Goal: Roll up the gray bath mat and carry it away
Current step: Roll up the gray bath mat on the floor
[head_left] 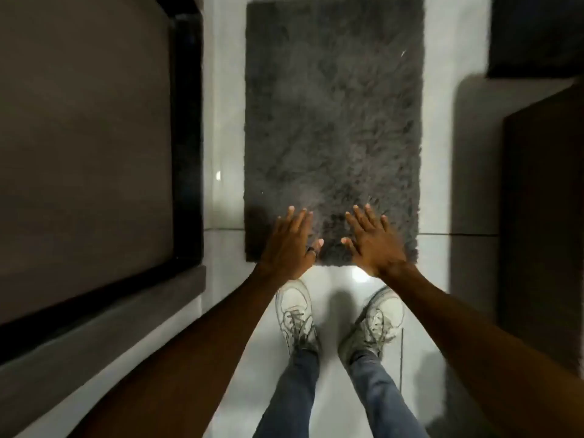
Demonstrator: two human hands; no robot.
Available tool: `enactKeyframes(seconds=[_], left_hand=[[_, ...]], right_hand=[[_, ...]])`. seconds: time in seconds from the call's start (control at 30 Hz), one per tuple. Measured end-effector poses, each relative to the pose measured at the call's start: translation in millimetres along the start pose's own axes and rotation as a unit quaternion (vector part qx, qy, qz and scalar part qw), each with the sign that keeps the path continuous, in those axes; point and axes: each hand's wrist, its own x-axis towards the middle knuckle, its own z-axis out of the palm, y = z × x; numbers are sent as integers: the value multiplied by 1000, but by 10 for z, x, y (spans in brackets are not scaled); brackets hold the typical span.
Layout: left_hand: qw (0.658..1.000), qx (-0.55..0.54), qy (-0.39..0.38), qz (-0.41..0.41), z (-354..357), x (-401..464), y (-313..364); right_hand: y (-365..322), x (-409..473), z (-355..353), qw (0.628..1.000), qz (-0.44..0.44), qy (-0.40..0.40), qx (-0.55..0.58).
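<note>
A shaggy gray bath mat (333,121) lies flat and unrolled on the white tiled floor, running away from me. My left hand (289,245) and my right hand (373,245) are stretched out over its near edge, palms down and fingers spread. Neither hand holds anything. Whether the palms touch the pile or hover just above it I cannot tell. A dark ring sits on a finger of my left hand.
My two feet in white sneakers (339,317) stand on the tiles just before the mat's near edge. A dark framed panel (94,153) fills the left side. Dark furniture (543,216) stands on the right, with a narrow strip of floor (437,184) beside the mat.
</note>
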Motion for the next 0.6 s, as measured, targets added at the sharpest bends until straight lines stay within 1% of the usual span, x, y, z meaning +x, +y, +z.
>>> enactKeyframes(seconds=[0.1,0.17,0.2,0.23,0.27,0.33,0.4,0.47,0.53,0.6], left_hand=[[997,36,-70,25,793,343,-357],[991,83,-92,45,1243,473,-573],[989,105,-89,58,1523,550,-637],[985,136,-77,72,1696,587,-709],[980,169,-48,92,1841,603,-750],[969,231,-4,89,2141,622,-796],[957,280,23,70,2227,625,-769],[951,304,25,50,2206,634,-655],[951,305,9,44,2083,656,-575],[956,288,15,57,1844,722,-536]], right_hand=[[242,420,730,998,-6,-40,-49],[338,620,1183,992,-40,-71,-94],[427,707,1415,989,-55,-69,-115],[484,741,1545,987,-68,-49,-139],[529,768,1653,982,-88,-16,-165],[617,838,1868,968,-99,18,-231],[527,853,1910,957,-92,37,-272],[472,850,1858,955,-75,62,-281],[448,881,1685,967,-74,38,-240],[429,915,1415,981,-65,5,-180]])
